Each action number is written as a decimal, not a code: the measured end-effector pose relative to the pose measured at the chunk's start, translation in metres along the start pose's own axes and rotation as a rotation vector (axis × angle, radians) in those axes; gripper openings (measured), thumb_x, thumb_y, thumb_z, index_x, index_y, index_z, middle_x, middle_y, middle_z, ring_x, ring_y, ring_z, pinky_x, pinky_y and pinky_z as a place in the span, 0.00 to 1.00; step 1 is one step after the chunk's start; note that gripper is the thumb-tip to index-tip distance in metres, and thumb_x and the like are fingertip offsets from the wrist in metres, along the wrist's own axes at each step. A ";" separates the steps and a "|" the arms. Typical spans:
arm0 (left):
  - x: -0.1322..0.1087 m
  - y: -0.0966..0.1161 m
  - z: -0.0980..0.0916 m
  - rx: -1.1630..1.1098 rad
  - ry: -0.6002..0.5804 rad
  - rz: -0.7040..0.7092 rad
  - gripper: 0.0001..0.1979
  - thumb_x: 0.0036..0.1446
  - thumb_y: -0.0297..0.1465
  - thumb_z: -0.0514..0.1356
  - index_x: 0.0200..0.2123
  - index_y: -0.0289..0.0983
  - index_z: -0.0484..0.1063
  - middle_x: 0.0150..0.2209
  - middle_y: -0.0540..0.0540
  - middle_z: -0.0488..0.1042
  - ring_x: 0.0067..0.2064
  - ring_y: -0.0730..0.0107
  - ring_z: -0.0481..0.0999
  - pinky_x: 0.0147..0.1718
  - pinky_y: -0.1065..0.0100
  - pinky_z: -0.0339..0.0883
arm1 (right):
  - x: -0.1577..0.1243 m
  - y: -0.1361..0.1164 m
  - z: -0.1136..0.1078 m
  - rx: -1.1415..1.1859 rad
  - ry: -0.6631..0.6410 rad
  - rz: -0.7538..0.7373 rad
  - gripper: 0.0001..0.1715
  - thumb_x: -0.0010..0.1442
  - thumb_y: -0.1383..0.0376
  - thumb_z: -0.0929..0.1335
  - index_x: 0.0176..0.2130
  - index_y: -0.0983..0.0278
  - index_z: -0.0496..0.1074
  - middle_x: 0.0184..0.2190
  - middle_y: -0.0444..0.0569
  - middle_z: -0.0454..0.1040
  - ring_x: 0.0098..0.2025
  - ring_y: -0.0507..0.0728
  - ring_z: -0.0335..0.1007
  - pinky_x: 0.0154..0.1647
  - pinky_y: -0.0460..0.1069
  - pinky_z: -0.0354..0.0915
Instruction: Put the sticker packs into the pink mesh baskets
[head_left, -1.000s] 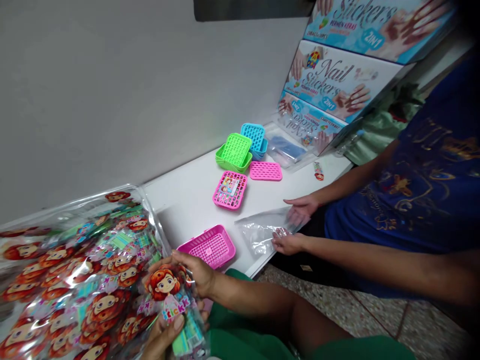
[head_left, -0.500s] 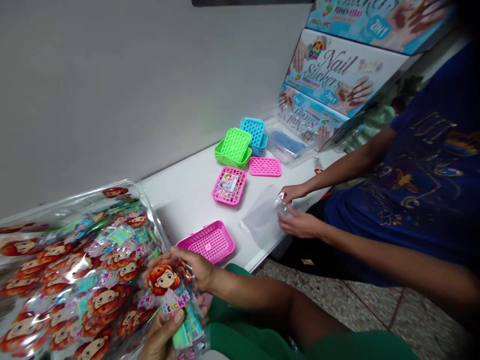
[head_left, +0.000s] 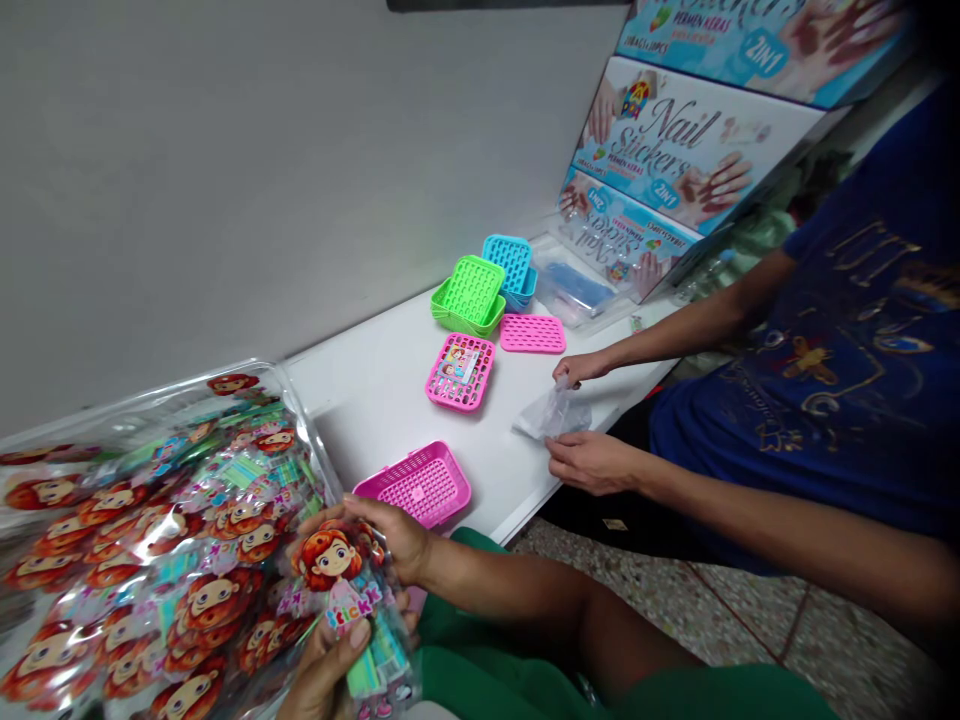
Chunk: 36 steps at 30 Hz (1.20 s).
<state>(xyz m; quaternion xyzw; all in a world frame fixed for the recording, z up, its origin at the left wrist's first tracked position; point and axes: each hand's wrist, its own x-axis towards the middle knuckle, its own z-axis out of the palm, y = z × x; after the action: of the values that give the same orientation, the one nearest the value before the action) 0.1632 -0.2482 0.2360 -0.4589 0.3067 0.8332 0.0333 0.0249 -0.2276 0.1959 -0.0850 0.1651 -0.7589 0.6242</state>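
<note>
At the left, a transparent tray (head_left: 311, 440) heaped with packets (head_left: 202, 600) takes up the near side, its raised rim running close to the hands. The left hand (head_left: 319, 675) grips the stickk packet (head_left: 352, 590) from below, thumb across its front; the right hand (head_left: 397, 540) closes around its far edge. The packet is at the tray's near right corner; whether it touches the rim cannot be told.

Just right of the hands, an open pink basket (head_left: 420, 485) sits by the near edge of the white table (head_left: 360, 420). White tabletop stretches from there to the far wall and the lidded pink basket (head_left: 460, 372). Farther back, green baskets (head_left: 471, 295) and blue baskets (head_left: 508, 270) crowd together, with a pink lid (head_left: 532, 334) just beside.

At right, a co-worker's hands (head_left: 596, 460) hold a plastic bag (head_left: 555, 410) over the near edge; stacked cartons (head_left: 675, 150) bound the far right.

Half a second ago that bag lay spread; now it is bunched smaller. The person's own hands and packet have kept their place.
</note>
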 end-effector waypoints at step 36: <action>-0.005 0.003 -0.003 0.026 -0.010 0.027 0.36 0.36 0.29 0.74 0.52 0.35 0.71 0.37 0.38 0.81 0.40 0.46 0.80 0.44 0.54 0.74 | -0.007 -0.001 0.016 -0.030 0.088 0.031 0.26 0.65 0.57 0.54 0.37 0.68 0.73 0.31 0.52 0.75 0.39 0.56 0.72 0.44 0.52 0.65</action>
<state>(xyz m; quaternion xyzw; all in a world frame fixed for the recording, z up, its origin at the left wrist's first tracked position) 0.1674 -0.2507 0.2401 -0.4500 0.3234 0.8319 0.0298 0.0307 -0.2228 0.2115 -0.0584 0.2053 -0.7496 0.6265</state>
